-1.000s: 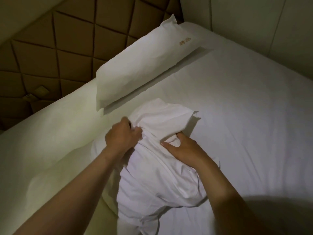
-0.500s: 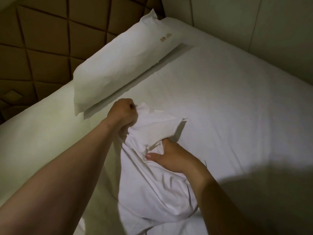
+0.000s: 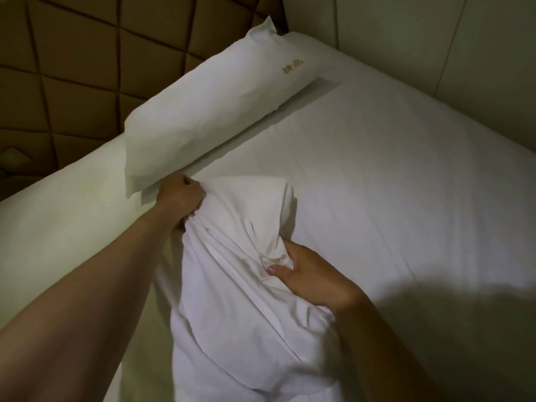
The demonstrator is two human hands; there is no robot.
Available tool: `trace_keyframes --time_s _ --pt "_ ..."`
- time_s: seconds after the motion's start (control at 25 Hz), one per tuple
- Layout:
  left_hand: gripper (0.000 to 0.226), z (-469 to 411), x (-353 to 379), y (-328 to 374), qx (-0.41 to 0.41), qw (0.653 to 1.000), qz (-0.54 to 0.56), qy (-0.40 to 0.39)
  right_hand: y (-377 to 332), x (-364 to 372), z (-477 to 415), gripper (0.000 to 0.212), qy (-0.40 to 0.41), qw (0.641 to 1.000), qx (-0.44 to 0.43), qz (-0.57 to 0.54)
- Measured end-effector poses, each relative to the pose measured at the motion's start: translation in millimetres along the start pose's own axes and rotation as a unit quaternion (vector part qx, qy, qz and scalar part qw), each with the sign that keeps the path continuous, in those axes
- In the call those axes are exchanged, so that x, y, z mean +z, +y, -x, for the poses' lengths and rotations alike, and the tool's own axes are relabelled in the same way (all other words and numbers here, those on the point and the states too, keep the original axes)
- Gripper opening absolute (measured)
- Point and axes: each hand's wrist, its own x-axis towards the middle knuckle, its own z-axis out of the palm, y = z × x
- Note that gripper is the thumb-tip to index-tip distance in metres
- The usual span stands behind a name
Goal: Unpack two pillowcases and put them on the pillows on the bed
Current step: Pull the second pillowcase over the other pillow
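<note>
A white-sheeted bed [image 3: 391, 184] filled most of the frame, pushed into a corner between a brown padded headboard [image 3: 72, 68] with diamond stitching and a pale panelled wall [image 3: 406, 33]. A dark shadow [image 3: 470, 329] lay across the sheet at lower right.

Along the head of the bed lay a finished pillow [image 3: 208, 111], already in its white case, running at a slant from the left side up toward the corner of the room.

Nearer the camera, a second white pillowcase [image 3: 232, 300] rested on the sheet, bulging and heavily creased, its far end just short of the finished pillow's near corner. How much of a pillow sat inside could not be told from the folds.

Two bare forearms reached in from the bottom edge. The left hand [image 3: 181, 195] was balled into a tight fist, gripping the far left corner of the pillowcase, beside the finished pillow's lower corner. The right hand [image 3: 310, 277] clutched a bunched fold on the right flank of the case, thumb pressed down on the cloth and fingers curled into the fabric, mostly hidden by it.

A small gold embroidered mark [image 3: 293, 66] showed near the far end of the finished pillow; it was too small to read.
</note>
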Motion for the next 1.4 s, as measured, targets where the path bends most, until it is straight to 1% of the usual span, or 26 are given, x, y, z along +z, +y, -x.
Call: trace_keyframes --time_s 0.04,0.12,0.16,0.2,0.24,0.32,0.4,0.52,0.6,0.68,0.8,0.88,0.96,1.0,1.08,1.12,1.16,1.2,1.24,1.32,1.4 --pt "0.020 1 0 2 -0.001 0.999 0.022 -0.023 1 0 0 0.059 0.000 1.000 -0.001 0.004" --pt "0.010 -5 4 1 0.008 0.997 -0.027 -0.069 2 0 -1 0.057 0.004 1.000 -0.002 0.001" --pt "0.007 -14 7 -5 0.005 0.997 -0.045 -0.066 2 0 -1 0.056 0.009 1.000 -0.003 -0.005" --pt "0.009 -17 7 -9 -0.010 0.998 -0.035 -0.056 2 -1 -1 0.054 0.016 1.000 -0.002 -0.012" --pt "0.013 -20 6 -15 -0.022 0.998 -0.019 -0.054 2 -2 -2 0.051 0.025 1.000 -0.001 -0.018" --pt "0.020 -25 2 -31 -0.049 0.997 -0.044 -0.042 1 -4 -3 0.047 0.039 0.999 0.002 -0.024" --pt "0.021 -22 -4 -42 -0.048 0.991 -0.112 -0.047 1 -7 -5 0.045 0.041 0.999 0.002 -0.020" --pt "0.027 -14 -10 -52 -0.030 0.988 -0.148 -0.044 1 -8 -6 0.041 0.045 0.999 -0.006 -0.020" --pt "0.027 -7 -5 -58 0.000 0.988 -0.143 -0.054 1 -8 -5 0.040 0.049 0.999 0.001 -0.020" --pt "0.021 5 7 -64 0.024 0.988 -0.121 -0.087 0 -7 -3 0.041 0.059 0.998 0.008 -0.013" --pt "0.019 15 15 -69 0.010 0.986 -0.083 -0.146 -2 -2 -2 0.048 0.059 0.998 0.021 0.000" --pt "0.020 20 12 -66 0.002 0.987 -0.051 -0.155 -5 -2 -1 0.049 0.048 0.998 0.032 0.014" --pt "0.021 38 7 -61 0.003 0.991 -0.020 -0.131 -10 -6 0 0.041 0.058 0.997 0.026 0.045" --pt "0.021 51 4 -61 0.008 0.994 -0.010 -0.111 -14 -9 0 0.041 0.095 0.994 0.019 0.051" --pt "0.021 84 5 -62 0.040 0.998 -0.001 -0.054 -22 -17 2 0.047 0.216 0.976 0.012 0.013" --pt "0.021 100 5 -63 0.066 0.998 -0.006 -0.018 -28 -19 4 0.043 0.263 0.965 0.003 -0.015" --pt "0.021 114 6 -63 0.096 0.995 -0.020 0.018 -34 -20 6 0.037 0.284 0.958 -0.007 -0.042" --pt "0.020 124 6 -62 0.129 0.990 -0.047 0.043 -40 -19 9 0.035 0.278 0.958 -0.016 -0.067" --pt "0.018 132 7 -59 0.161 0.982 -0.080 0.055 -45 -17 11 0.039 0.256 0.963 -0.021 -0.078" --pt "0.017 145 7 -53 0.216 0.965 -0.138 0.058 -54 -9 18 0.056 0.191 0.980 -0.014 -0.061" --pt "0.020 156 4 -49 0.244 0.951 -0.182 0.049 -64 2 20 0.076 0.133 0.991 -0.012 -0.020"
